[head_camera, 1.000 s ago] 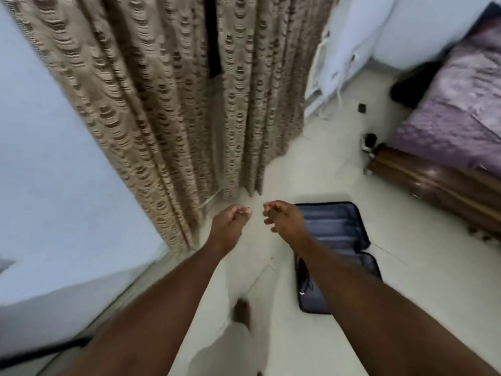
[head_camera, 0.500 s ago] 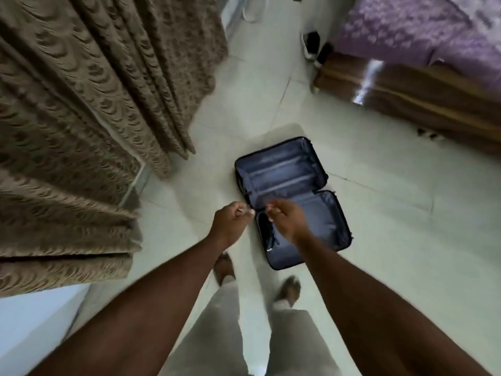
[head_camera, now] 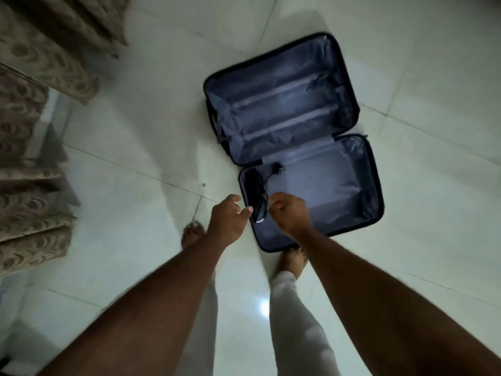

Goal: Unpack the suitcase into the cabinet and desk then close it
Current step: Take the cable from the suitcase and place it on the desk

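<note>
Since half a second ago the head camera has tipped further down: the bed has left the frame and the suitcase (head_camera: 292,142) now fills the upper middle, seen from nearly overhead.

Head view: patterned beige curtains (head_camera: 35,147) hang along the left edge, well apart from the case. Both forearms and the person's light trousers (head_camera: 295,321) cover the lower frame; bare feet stand on the pale tiled floor (head_camera: 130,207) just short of the case's near end.

Suitcase lies open flat on the floor, both lined halves up, its long axis running from the feet away and slightly right. A coiled black cable (head_camera: 257,196) lies in the near half's left corner.

Left hand (head_camera: 226,219) and right hand (head_camera: 290,213) hover above that corner, fingers loosely curled, holding nothing visible.
</note>
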